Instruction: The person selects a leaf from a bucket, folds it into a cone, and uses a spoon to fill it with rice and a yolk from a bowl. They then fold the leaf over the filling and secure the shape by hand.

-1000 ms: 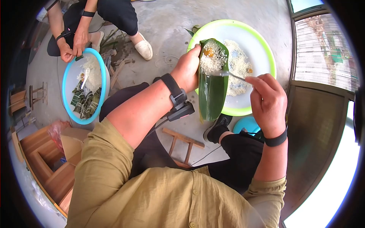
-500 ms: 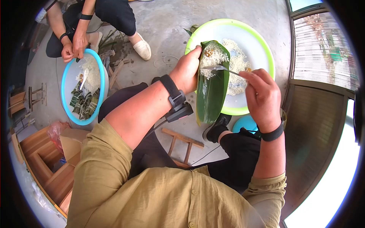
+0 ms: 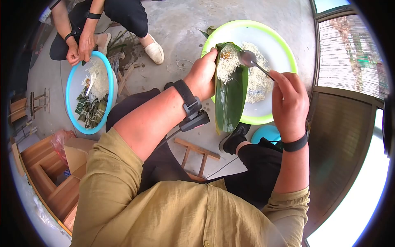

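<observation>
My left hand (image 3: 202, 77) is closed around the upper side of a long green leaf (image 3: 228, 105). White rice (image 3: 227, 68) with a brownish piece in it fills the leaf's folded upper end. In my right hand (image 3: 290, 103) is a metal spoon (image 3: 247, 58), pinched by its handle. The spoon's bowl is at the leaf's right edge, its rounded back facing up. Beneath both hands stands a wide basin with a lime-green rim (image 3: 293, 53), and more loose rice (image 3: 258, 88) lies in it, partly hidden by the leaf.
At the left, a blue-rimmed basin (image 3: 68, 94) holds rice, a white spoon (image 3: 90, 83) and tied leaf parcels (image 3: 94, 113). Another person's hands (image 3: 80, 50) are over its far rim. A wooden stool (image 3: 197, 149) is by my legs, and a cardboard box (image 3: 78, 154) stands lower left.
My right hand has drawn the spoon up and right, off the rice to the leaf's edge, and turned its back upward. The rice in the leaf now reaches a little lower.
</observation>
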Tool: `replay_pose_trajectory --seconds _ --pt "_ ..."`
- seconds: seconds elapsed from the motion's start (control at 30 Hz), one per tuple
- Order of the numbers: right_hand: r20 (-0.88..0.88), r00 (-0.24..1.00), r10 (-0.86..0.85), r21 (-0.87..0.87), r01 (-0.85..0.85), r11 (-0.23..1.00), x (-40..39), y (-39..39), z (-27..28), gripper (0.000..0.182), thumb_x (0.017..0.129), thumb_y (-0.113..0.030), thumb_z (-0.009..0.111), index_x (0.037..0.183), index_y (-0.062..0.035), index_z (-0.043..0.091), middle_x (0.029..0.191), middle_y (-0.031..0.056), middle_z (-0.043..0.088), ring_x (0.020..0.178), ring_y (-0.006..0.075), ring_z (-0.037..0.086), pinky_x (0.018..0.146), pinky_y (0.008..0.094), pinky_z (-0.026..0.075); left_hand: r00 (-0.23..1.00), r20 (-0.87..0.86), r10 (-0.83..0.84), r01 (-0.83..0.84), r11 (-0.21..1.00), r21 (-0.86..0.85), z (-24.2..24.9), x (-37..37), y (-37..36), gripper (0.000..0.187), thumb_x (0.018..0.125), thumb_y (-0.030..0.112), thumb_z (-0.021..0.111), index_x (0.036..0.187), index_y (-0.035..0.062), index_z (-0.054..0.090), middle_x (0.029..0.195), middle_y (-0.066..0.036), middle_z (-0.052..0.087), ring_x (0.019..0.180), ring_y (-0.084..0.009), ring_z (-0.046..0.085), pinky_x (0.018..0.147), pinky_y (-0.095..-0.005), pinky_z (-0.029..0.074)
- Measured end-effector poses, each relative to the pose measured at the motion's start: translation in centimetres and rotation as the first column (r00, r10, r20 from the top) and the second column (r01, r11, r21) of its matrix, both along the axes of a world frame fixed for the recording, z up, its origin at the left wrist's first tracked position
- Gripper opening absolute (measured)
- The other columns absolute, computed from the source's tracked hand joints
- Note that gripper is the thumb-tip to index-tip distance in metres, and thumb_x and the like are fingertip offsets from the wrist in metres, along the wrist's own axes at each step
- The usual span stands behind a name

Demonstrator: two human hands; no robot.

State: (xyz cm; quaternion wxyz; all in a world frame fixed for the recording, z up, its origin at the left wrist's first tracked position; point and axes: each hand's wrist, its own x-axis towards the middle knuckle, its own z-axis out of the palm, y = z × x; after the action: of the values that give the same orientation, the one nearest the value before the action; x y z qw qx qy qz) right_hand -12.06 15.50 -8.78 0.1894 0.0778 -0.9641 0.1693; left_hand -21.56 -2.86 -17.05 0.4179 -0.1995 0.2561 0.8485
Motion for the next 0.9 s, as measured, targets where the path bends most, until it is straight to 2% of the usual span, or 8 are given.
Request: replay_pose_trajectory --seconds 0.13,0.33,0.43,0.53,0.67,0.73,0.8,0.9 --pt "0.14 0.99 0.001 0.078 -0.012 0.997 0.3 -0.6 -0.7 0.032 0.079 0.002 0.064 0.108 -0.0107 0.068 0.092 0.0063 0.06 0.084 0.0273 0.062 0.07 0.0379 0.052 1.0 -0.009 0.025 -0.025 1.0 -0.003 -0.1 0.1 0.1 0.052 0.108 0.038 0.023 0.137 0.0025 0.047 0.128 -0.017 0.06 0.112 -0.0291 0.062 0.099 -0.0452 0.051" --pt "0.092 0.989 -0.116 0.144 0.102 0.984 1.0 1.0 0.6 0.028 0.08 0.002 0.064 0.105 -0.0103 0.068 0.089 0.0059 0.06 0.075 0.0266 0.063 0.064 0.0377 0.051 0.996 -0.036 0.077 -0.079 0.995 -0.055 -1.1 -0.2 -0.1 0.051 0.108 0.037 0.023 0.134 0.0024 0.049 0.125 -0.016 0.062 0.112 -0.028 0.062 0.098 -0.0446 0.052" --pt "0.077 0.992 -0.095 0.037 0.093 0.995 0.7 0.8 0.5 0.028 0.081 0.002 0.064 0.105 -0.0103 0.068 0.088 0.0062 0.06 0.076 0.0269 0.064 0.064 0.0375 0.051 0.998 -0.029 0.064 -0.065 0.997 -0.037 -1.2 -0.2 -0.1 0.051 0.108 0.037 0.023 0.134 0.0025 0.05 0.125 -0.016 0.062 0.11 -0.0276 0.063 0.097 -0.0445 0.053" --pt "0.05 0.999 0.009 0.001 -0.009 1.0 0.4 -0.3 0.5 0.027 0.081 0.002 0.064 0.105 -0.0103 0.069 0.089 0.0067 0.061 0.076 0.0275 0.064 0.065 0.0378 0.052 0.998 -0.037 0.055 -0.056 0.998 -0.028 -1.4 -0.2 0.0 0.05 0.108 0.037 0.023 0.134 0.0026 0.049 0.124 -0.015 0.062 0.109 -0.0272 0.063 0.096 -0.0444 0.053" --pt "0.064 0.996 -0.058 0.065 0.054 0.996 0.7 -0.1 0.4 0.025 0.082 0.002 0.065 0.103 -0.0101 0.07 0.088 0.0072 0.061 0.076 0.0278 0.064 0.065 0.0378 0.052 0.997 -0.051 0.054 -0.055 0.998 -0.015 -1.0 -0.2 -0.1 0.05 0.108 0.036 0.024 0.134 0.0025 0.049 0.123 -0.015 0.062 0.109 -0.0268 0.063 0.095 -0.0439 0.054" --pt "0.032 0.997 -0.073 -0.005 0.073 0.997 0.8 0.3 0.8 0.024 0.084 0.003 0.064 0.104 -0.0072 0.069 0.087 0.0084 0.062 0.073 0.0273 0.064 0.064 0.0365 0.052 0.997 -0.041 0.061 -0.062 0.998 -0.029 -0.9 -0.2 -0.2 0.049 0.108 0.036 0.024 0.133 0.0023 0.049 0.123 -0.015 0.063 0.109 -0.0264 0.064 0.094 -0.0437 0.054" --pt "0.105 0.994 0.017 -0.192 0.003 0.981 0.7 0.0 1.3 0.023 0.083 0.007 0.063 0.103 -0.0044 0.069 0.086 0.0106 0.062 0.075 0.0276 0.063 0.066 0.0355 0.051 0.998 -0.029 0.054 -0.055 0.998 -0.035 -0.5 -0.3 -0.2 0.049 0.108 0.036 0.025 0.133 0.0021 0.05 0.122 -0.015 0.063 0.108 -0.0259 0.064 0.094 -0.0431 0.054" --pt "0.186 0.965 0.186 -0.326 -0.118 0.938 0.5 0.2 0.7 0.02 0.084 0.009 0.062 0.099 -0.0022 0.069 0.086 0.0118 0.062 0.078 0.0283 0.063 0.068 0.0352 0.05 0.999 -0.025 0.025 -0.025 1.0 -0.018 0.0 -0.5 -0.3 0.048 0.108 0.036 0.027 0.131 0.002 0.051 0.121 -0.014 0.064 0.107 -0.0246 0.065 0.093 -0.042 0.055"
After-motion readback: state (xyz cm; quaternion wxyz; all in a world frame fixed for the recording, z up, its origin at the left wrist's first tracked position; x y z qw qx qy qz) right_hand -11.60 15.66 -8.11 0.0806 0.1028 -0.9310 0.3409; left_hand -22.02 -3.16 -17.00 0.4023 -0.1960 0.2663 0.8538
